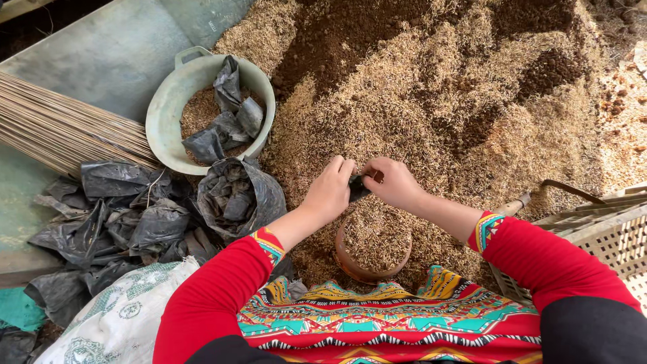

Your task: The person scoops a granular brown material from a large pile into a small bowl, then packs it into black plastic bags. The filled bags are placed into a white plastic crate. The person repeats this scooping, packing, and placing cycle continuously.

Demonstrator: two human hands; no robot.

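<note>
- Head view: left hand (329, 189) closed, fingertips pinching one small black plastic bag (358, 188).
- Right hand (395, 182) closed, gripping the same bag from the opposite side; hands nearly touching, bag between them.
- Bag held over a wide heap of rice husk (431, 114), dark soil patches (350, 34) beyond the hands.
- One round brown pot (375, 248), heaped with husk, just below both hands, close to the body.
- One pale green basin (168, 114) well to the left of the left hand, holding husk and a few crumpled black bags; exact count not readable.
- One larger open black bag (239, 195) just left of the left forearm.
- Loose pile of black bags (108, 216) farther left; number not countable.
- One bundle of thin sticks (60, 128) beyond that pile.
- One white printed sack (121, 317) below the left elbow.
- One perforated crate (600, 236) right of the right forearm; one curved dark handle (573, 191) lying against it.
</note>
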